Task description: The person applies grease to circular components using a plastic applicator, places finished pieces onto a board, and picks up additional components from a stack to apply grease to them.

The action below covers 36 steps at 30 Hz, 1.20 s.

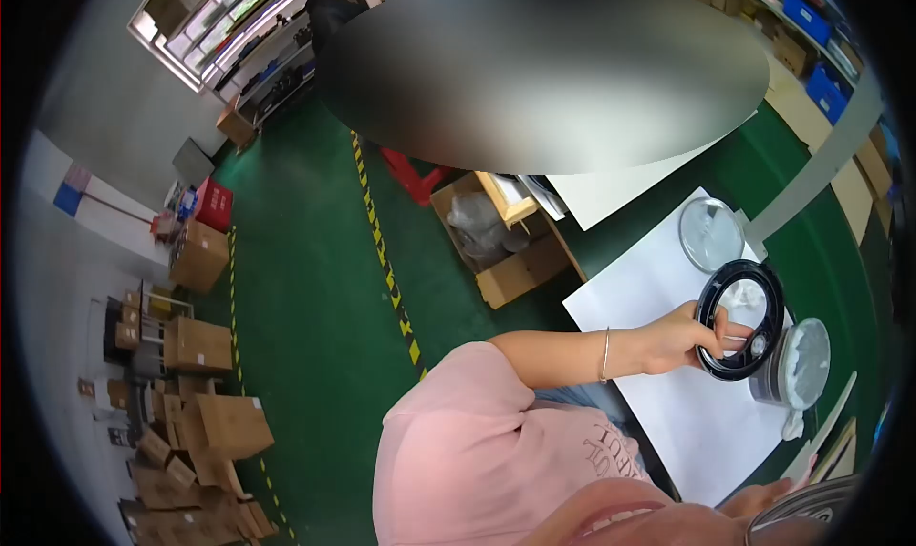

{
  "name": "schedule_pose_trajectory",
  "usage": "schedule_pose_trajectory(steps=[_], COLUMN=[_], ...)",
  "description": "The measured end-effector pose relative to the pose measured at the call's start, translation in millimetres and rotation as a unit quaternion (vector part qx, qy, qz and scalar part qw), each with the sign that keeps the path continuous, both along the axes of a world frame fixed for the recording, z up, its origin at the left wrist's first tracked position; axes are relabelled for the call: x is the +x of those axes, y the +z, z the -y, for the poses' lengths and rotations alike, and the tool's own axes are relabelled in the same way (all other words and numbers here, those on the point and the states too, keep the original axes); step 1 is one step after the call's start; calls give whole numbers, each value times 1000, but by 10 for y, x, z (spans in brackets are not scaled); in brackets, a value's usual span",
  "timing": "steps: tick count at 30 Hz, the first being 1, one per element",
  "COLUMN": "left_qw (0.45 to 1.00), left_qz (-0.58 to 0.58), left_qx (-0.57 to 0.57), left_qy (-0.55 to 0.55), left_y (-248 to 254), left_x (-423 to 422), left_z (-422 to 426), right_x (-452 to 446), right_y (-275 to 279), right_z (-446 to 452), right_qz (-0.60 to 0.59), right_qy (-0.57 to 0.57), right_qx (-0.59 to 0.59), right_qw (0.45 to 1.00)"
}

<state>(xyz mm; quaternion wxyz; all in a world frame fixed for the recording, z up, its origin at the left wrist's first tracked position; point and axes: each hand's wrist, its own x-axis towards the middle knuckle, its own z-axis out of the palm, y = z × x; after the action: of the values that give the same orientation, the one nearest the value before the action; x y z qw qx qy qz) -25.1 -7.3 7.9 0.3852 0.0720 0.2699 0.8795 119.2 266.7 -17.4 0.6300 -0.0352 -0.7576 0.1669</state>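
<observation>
My left hand, with a thin bracelet at the wrist, grips a glossy black ring-shaped part over the white-topped table. Its fingers pass through the ring's opening, and a small round detail shows on the lower right of the rim. Through the opening I see something white and crumpled; I cannot tell what it is. Beyond the ring lies a round clear dish. To the right of my hand stands a round clear container, with a crumpled white piece beside it. My right hand is not in view.
A white sheet covers the tabletop under my arm. A pale upright post rises behind the dish. An open cardboard box holding clear plastic bags is on the floor by the table. Stacked cartons line the left wall. A blurred oval hides the top middle.
</observation>
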Motion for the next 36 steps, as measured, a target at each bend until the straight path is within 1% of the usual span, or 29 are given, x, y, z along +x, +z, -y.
schedule_pose_trajectory(steps=[1,2,3,4,5,6,7,8,9,10,11,12,13,14,15,16,17,18,19,20,21,22,23,25,27,29,31,33,36], left_qw=[1000,1000,1000,1000,1000,1000,1000,1000,1000,1000,1000,999,999,999,999,999,997,996,998,999,997,997,996,995,993,992,987,989,993], left_qz=[0,-2,-3,-1,10,22,24,19,16,23,17,20,11,-18,-8,-18,-63,-73,-61,-51,-74,-71,-72,-82,-101,-107,-136,-122,-91], left_qx=[6,-1,-10,-9,-4,1,1,-2,-6,-7,1,12,-3,-19,-32,-31,-25,-41,-18,-12,-25,-32,-39,-43,-44,-47,-55,-50,-41], left_qy=[5,9,13,14,9,4,5,5,3,-2,24,38,42,46,43,37,35,25,7,-3,-4,-18,-29,-45,-42,-43,-68,-62,-57], left_y=[5,2,-15,-35,-55,-74,-81,-66,-60,-79,-119,-174,-116,-120,-121,-106,-128,-134,-147,-157,-196,-201,-199,-214,-190,-183,-193,-186,-165], left_x=[-2,2,9,8,7,14,3,-6,-18,-32,-41,-23,-18,2,10,13,22,47,65,84,112,133,133,149,148,135,118,122,151], left_z=[3,-4,-10,-15,-17,-25,-29,-27,-25,-29,-49,-127,-127,-144,-140,-131,-130,-140,-134,-140,-164,-189,-202,-253,-269,-281,-283,-308,-335], right_x=[-39,-62,-97,-142,-175,-153,-135,-136,-197,-342,-342,-246,-144,-99,49,54,127,126,116,88,72,96,80,144,131,109,96,79,57], right_y=[-78,17,171,333,484,451,382,403,425,542,520,461,343,360,213,254,223,271,337,436,407,354,418,425,457,477,474,469,471], right_z=[-155,-116,-4,116,229,121,-62,-102,-115,2,-22,-128,-378,-394,-637,-565,-615,-443,-376,-205,-110,-111,-22,19,58,66,48,32,14], right_qz=[-72,-70,-118,-166,-187,-184,-45,96,100,33,36,12,13,25,31,39,44,143,65,118,139,145,200,225,235,278,288,301,295], right_qy=[-17,-15,50,114,259,259,146,28,24,75,59,124,232,190,243,218,188,-33,126,157,143,105,117,136,119,109,120,130,150], right_qx=[-67,-63,-153,-241,-342,-342,-377,-398,-399,-531,-532,-640,-685,-687,-654,-591,-549,-298,-494,-494,-466,-468,-449,-471,-467,-439,-428,-416,-430], right_qw=[995,995,980,949,884,884,913,912,911,844,844,758,690,701,716,776,813,943,858,847,862,865,863,842,844,847,848,848,840])
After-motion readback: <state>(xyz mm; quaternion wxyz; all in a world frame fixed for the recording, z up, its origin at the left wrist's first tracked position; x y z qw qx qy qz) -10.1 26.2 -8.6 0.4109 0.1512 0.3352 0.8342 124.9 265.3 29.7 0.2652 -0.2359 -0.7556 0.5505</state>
